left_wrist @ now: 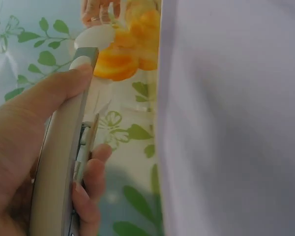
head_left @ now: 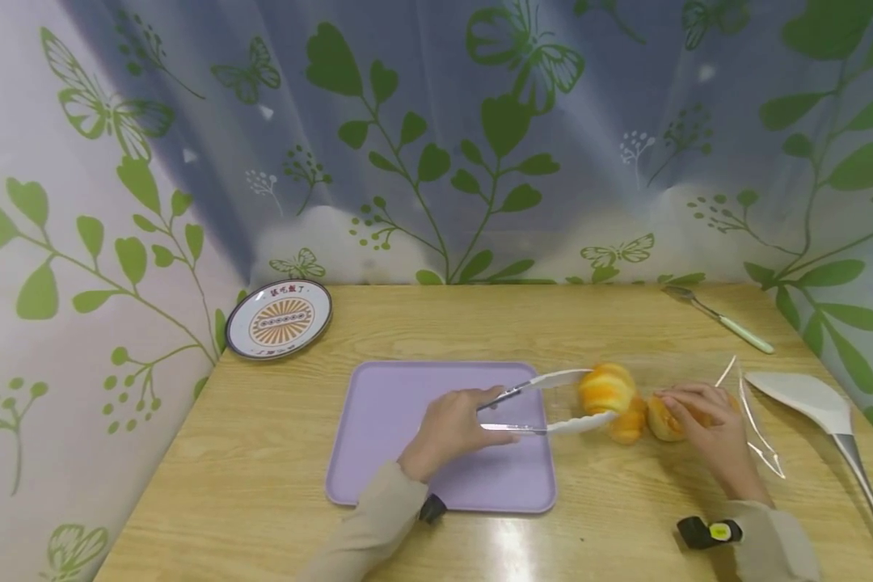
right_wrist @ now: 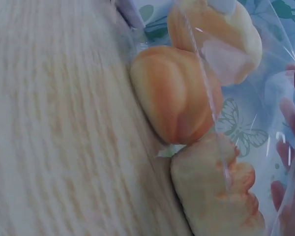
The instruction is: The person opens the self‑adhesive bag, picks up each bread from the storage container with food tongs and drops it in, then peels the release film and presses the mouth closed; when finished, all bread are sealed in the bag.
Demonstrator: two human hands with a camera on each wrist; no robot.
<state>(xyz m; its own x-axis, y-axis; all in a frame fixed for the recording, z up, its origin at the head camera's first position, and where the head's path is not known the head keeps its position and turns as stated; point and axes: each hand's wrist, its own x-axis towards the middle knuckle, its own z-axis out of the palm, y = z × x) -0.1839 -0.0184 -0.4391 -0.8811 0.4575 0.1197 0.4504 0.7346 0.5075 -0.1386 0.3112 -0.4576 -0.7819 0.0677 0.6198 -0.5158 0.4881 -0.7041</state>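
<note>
Orange bread (head_left: 605, 390) between white tong tips (head_left: 582, 423)

The left hand (head_left: 447, 427) is gripping between thumb (left_wrist: 54, 93) and fingers (left_wrist: 93, 179) while the right hand (head_left: 714, 428) is arching, fingers bent.

Above the tray (head_left: 393, 412), the left hand (head_left: 447, 428) hides the rear of the tongs (head_left: 534, 428). To the tray's right, the right hand (head_left: 713, 424) covers part of a bread roll (head_left: 662, 425), and the head view's edge cuts off a spatula's handle (head_left: 864, 481). Beyond the tray's left corner, the plate's central marks (head_left: 282, 322) are too small to read.
</note>
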